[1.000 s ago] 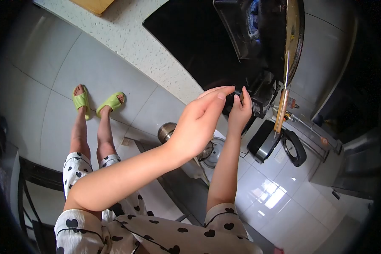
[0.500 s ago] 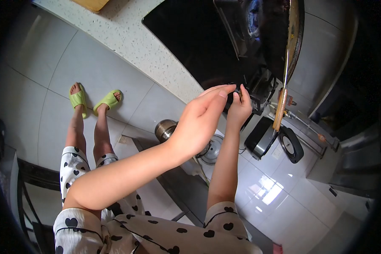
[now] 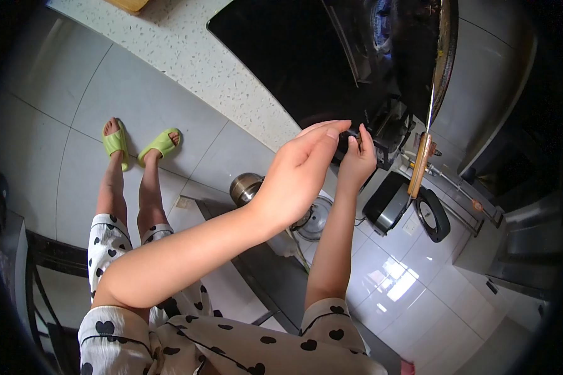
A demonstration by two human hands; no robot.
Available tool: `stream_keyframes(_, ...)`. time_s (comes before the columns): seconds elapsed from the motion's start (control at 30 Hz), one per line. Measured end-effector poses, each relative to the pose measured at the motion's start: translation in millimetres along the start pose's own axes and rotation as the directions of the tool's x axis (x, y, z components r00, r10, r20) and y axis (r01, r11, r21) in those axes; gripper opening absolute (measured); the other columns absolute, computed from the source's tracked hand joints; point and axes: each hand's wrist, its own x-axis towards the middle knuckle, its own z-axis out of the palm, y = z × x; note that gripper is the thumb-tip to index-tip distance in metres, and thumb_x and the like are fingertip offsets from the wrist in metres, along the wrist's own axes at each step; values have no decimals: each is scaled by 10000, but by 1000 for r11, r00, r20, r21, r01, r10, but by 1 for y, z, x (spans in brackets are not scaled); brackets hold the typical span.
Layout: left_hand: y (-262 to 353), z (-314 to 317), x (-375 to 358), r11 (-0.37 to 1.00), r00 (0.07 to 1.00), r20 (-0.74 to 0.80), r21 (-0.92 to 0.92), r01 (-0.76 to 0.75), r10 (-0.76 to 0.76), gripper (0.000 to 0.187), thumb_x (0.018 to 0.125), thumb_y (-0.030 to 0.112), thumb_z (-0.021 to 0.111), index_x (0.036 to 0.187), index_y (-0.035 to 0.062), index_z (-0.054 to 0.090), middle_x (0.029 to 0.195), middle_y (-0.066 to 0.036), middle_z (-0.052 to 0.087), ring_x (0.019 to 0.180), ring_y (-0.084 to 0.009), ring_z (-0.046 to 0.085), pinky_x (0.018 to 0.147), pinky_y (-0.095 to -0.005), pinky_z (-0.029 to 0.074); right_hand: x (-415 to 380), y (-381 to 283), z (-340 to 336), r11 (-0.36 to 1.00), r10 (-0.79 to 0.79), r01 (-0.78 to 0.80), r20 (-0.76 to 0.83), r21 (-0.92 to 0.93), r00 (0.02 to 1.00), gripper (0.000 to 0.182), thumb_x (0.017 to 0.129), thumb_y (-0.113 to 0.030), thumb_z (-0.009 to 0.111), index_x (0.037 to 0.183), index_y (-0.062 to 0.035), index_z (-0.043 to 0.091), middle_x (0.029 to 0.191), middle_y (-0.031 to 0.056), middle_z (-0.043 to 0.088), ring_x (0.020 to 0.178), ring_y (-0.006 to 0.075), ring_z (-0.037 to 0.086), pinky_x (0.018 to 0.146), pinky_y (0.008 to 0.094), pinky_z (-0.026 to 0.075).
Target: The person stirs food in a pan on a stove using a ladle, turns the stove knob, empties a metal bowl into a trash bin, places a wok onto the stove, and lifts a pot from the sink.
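My left hand (image 3: 300, 169) reaches over the front edge of the black glass stove (image 3: 275, 44). Its fingers are stretched out and held together, with the thumb laid alongside; nothing shows in it. Close on its right, my right hand (image 3: 358, 164) has its thumb and forefinger curled around a small dark piece at the stove's front corner. That piece is mostly hidden, and I cannot make out what it is. Beyond my hands, a dark wok (image 3: 443, 69) stands tilted at the stove's right side, its wooden handle (image 3: 420, 165) pointing toward me.
A pale speckled countertop (image 3: 187, 69) runs left of the stove, bearing part of a wooden board (image 3: 128, 5). Below are a metal pot (image 3: 245, 187), a glass lid (image 3: 316, 220), and a black-and-silver appliance (image 3: 385, 206). Green slippers (image 3: 159, 145) are on my feet on the tiled floor.
My right hand has shifted slightly right, and its forefinger looks more raised. The left hand has barely moved. The stove and wok appear a little further right as the view shifts.
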Motion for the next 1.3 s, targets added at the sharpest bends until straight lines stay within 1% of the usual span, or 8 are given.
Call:
stream_keyframes(0.3, -4, 0, 2, 1000, 1000, -8, -15, 12, -12, 388, 983, 207, 307, 1226, -26, 499, 1238, -124, 524, 1198, -178, 437, 1028, -289, 283, 0, 5, 1, 1000, 10, -10, -12, 14, 1000, 322, 827, 24, 566, 1147, 5, 590, 1167, 131, 564, 917, 161, 587, 789, 253, 490)
stream_keyframes(0.63, -6, 4, 2, 997, 1000, 7, -72, 26, -25, 386, 982, 215, 324, 1216, -33, 505, 1213, -124, 541, 1171, -174, 453, 1014, -282, 291, -1, 1, 2, 1000, 6, -6, -7, 11, 1000, 313, 837, 15, 561, 1149, 14, 586, 1193, 144, 544, 942, 162, 583, 791, 254, 492)
stream_keyframes(0.7, -7, 3, 2, 998, 1000, 7, -59, 13, -13, 387, 982, 214, 324, 1217, -35, 503, 1213, -125, 539, 1171, -174, 453, 1014, -281, 292, -1, -2, 2, 1000, 2, -2, -7, 15, 1000, 313, 838, 14, 561, 1150, 16, 585, 1194, 145, 543, 948, 165, 582, 795, 257, 493)
stream_keyframes(0.8, -9, 2, 1, 998, 1000, 2, -58, 4, -4, 388, 983, 215, 322, 1219, -36, 501, 1216, -128, 536, 1173, -174, 451, 1013, -279, 292, -1, -4, 2, 999, 39, -40, 2, 25, 999, 310, 839, 11, 561, 1148, 17, 585, 1196, 147, 542, 966, 171, 580, 804, 263, 492)
stream_keyframes(1.0, -10, 1, 0, 999, 1000, 7, -50, 20, -19, 391, 986, 222, 317, 1222, -31, 499, 1227, -128, 529, 1182, -171, 445, 1014, -280, 290, -1, 1, 3, 999, 11, -10, -10, 45, 1000, 314, 840, 10, 562, 1153, 12, 585, 1200, 150, 543, 969, 171, 579, 813, 266, 492)
stream_keyframes(1.1, -11, 1, 0, 999, 1000, 6, -42, 11, -11, 392, 987, 227, 315, 1223, -26, 501, 1231, -123, 528, 1184, -172, 444, 1015, -282, 289, -1, -2, 3, 999, 19, -18, -13, 28, 1000, 317, 840, 8, 562, 1157, 6, 584, 1202, 150, 543, 981, 174, 578, 823, 269, 492)
stream_keyframes(1.2, -10, -1, 0, 1000, 1000, 4, -27, 12, -12, 391, 988, 228, 314, 1223, -21, 502, 1234, -118, 527, 1187, -175, 444, 1018, -285, 287, -1, 0, 3, 998, 28, -28, 0, 53, 1000, 318, 841, 5, 563, 1158, -1, 586, 1203, 148, 544, 993, 176, 577, 827, 270, 491)
stream_keyframes(1.3, -9, 0, 0, 1000, 1000, -1, -16, 6, -6, 394, 988, 230, 310, 1224, -21, 501, 1239, -117, 525, 1192, -178, 441, 1024, -286, 281, -2, -6, 3, 1000, 19, -19, 1, -8, 1000, 318, 844, -1, 562, 1161, -3, 584, 1218, 145, 536, 990, 166, 580, 809, 262, 495)
